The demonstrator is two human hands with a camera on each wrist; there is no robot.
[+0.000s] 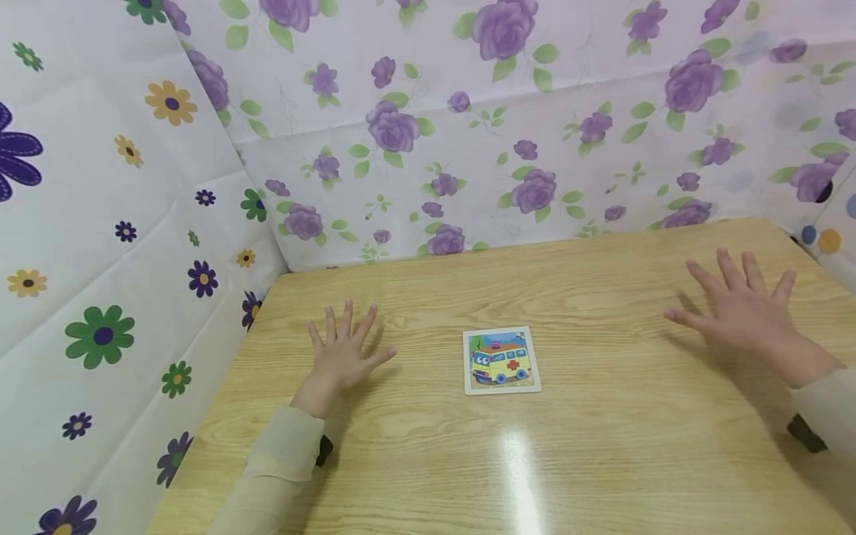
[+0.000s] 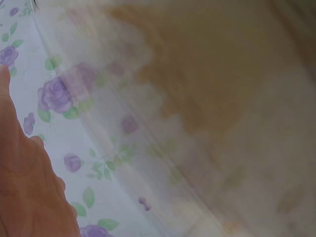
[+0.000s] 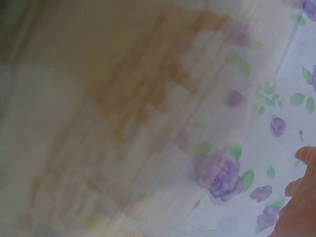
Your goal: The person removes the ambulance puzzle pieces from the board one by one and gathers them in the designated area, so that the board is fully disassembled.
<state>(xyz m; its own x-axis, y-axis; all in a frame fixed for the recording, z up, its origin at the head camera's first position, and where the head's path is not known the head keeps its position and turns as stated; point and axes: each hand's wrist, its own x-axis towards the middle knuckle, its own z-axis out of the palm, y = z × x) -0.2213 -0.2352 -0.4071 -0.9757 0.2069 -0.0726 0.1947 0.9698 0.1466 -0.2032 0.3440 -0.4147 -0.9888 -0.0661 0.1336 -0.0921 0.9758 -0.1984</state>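
A small square picture puzzle (image 1: pixel 501 360) with a white border lies flat near the middle of the wooden table; it shows a yellow ambulance with a red cross. To its left, my left hand (image 1: pixel 342 358) is held palm down with fingers spread, apart from the puzzle. Farther off on the right, my right hand (image 1: pixel 745 308) is likewise spread and appears raised above the tabletop, casting a shadow. Neither hand holds anything. Both wrist views are mostly covered by a blurred, translucent layer, with part of the left hand (image 2: pixel 29 173) and right hand (image 3: pixel 298 202) at the edges.
The wood-grain table (image 1: pixel 428 453) reflects a bright streak of light near its front. A cloth with purple roses (image 1: pixel 428 148) hangs behind it. Along the left side stands a white cloth with coloured flowers (image 1: pixel 120 245). A dotted cloth (image 1: pixel 839 223) borders the right.
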